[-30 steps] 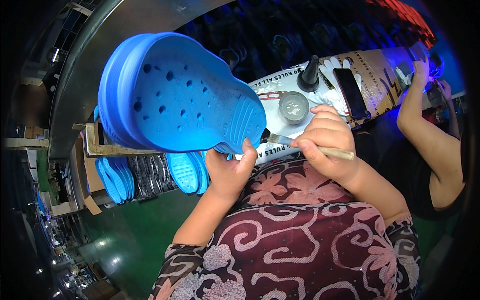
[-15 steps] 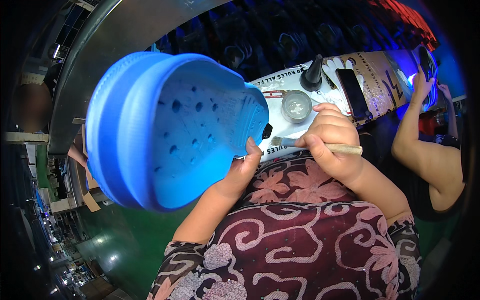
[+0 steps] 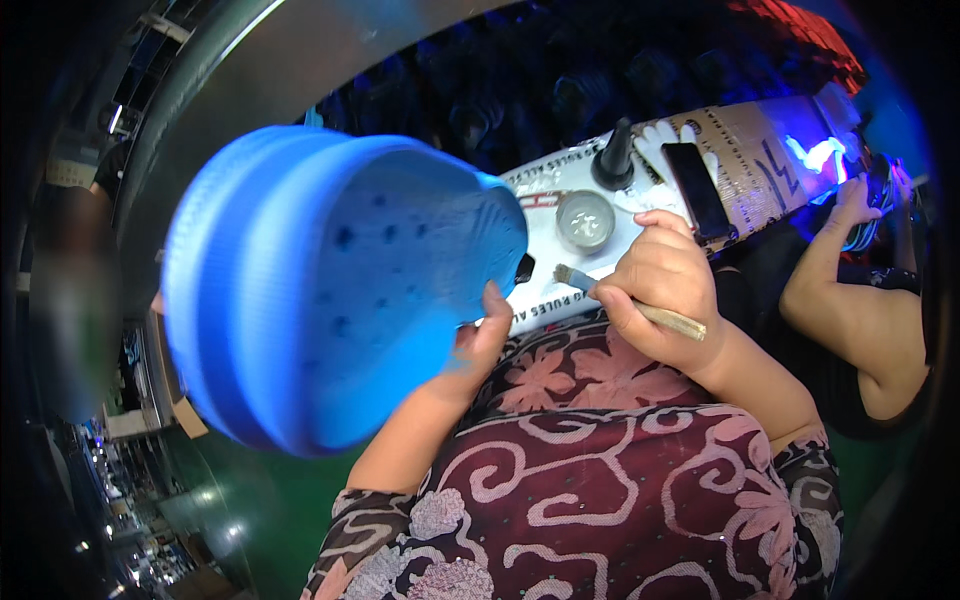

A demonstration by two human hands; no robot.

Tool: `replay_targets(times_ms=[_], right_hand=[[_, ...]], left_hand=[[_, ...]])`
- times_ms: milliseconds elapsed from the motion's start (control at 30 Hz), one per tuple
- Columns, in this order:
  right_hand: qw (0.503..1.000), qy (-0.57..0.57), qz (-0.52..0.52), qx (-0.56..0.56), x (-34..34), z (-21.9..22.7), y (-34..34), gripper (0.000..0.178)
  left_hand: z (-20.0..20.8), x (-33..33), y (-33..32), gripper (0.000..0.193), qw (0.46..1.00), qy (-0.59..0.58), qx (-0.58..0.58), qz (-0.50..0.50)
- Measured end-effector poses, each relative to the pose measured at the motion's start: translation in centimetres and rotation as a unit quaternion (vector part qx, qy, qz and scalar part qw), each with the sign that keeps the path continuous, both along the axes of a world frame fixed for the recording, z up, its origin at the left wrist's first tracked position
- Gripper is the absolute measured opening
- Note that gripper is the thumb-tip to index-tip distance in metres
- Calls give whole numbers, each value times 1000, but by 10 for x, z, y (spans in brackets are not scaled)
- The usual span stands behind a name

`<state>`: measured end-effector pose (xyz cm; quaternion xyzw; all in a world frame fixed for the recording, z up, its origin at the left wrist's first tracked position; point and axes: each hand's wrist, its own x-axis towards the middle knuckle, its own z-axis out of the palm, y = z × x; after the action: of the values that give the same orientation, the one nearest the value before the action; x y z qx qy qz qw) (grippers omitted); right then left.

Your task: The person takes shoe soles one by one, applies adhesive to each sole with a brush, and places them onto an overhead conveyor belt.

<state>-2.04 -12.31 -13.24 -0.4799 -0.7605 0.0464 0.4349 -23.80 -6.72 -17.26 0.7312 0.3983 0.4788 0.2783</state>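
A large blue clog with holes in its upper fills the left of the view, slightly smeared by motion. My left hand grips it at the narrow heel end, thumb on the near edge, other fingers hidden behind. In my right hand is a wooden-handled brush, its bristles pointing left and held clear of the clog. Beyond the bristles stands a round cup of clear, whitish liquid. A small black piece shows at the clog's heel.
Behind the cup, a black cone-shaped nozzle stands on the white printed sheet. White gloves, a dark phone and brown cardboard lie to its right. A co-worker's arms reach toward a glowing blue item. A metal edge curves along the left.
The clog has moved slightly down and left with my left hand. The brush tilts more, its bristles higher and further right. The co-worker's hands have shifted right and down.
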Motion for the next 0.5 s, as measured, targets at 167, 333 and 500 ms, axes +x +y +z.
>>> replay_targets(times_ms=[167,333,500], right_hand=[[996,82,-37,1,36,-10,-9,11],[990,103,-93,11,65,-26,-29,12],[970,179,-163,28,94,-43,-49,12]], left_hand=[[55,5,6,61,982,-136,-126,-27],[121,22,14,80,826,-123,-437,-333],[174,179,56,74,745,-71,-400,-529]])
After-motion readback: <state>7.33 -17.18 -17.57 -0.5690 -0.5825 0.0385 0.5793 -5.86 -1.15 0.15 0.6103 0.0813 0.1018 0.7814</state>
